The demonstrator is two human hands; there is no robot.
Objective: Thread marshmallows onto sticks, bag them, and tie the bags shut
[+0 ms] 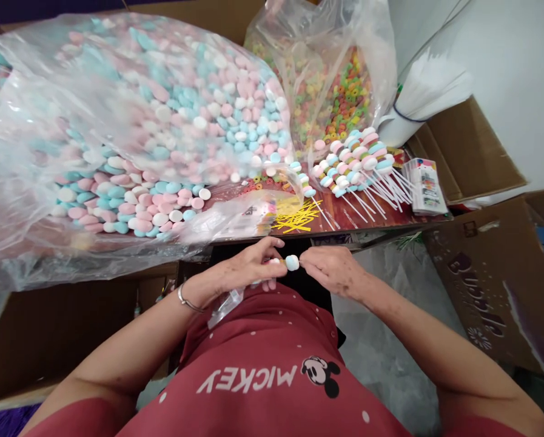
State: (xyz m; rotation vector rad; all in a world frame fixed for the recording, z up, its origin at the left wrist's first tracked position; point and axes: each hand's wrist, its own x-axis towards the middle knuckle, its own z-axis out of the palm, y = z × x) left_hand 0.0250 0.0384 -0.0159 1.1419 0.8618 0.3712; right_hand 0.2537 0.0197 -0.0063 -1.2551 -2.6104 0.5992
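Just below the table [344,213] edge, above the red shirt [262,340], both hands meet on a marshmallow skewer [292,262] with a pale blue piece showing. Its long axis lies level, running left to right between the hands. The left hand [248,267] pinches one end with fingers together, and the right hand [333,270] clamps its fingertips on the other. Finished skewers [358,161] lie heaped on the table beyond, near yellow twist ties [296,215].

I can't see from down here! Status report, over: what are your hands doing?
Left hand and right hand both pinching pale blue candy, above lap. Clear wrapper dangling under left hand. Nothing in the way. Over.
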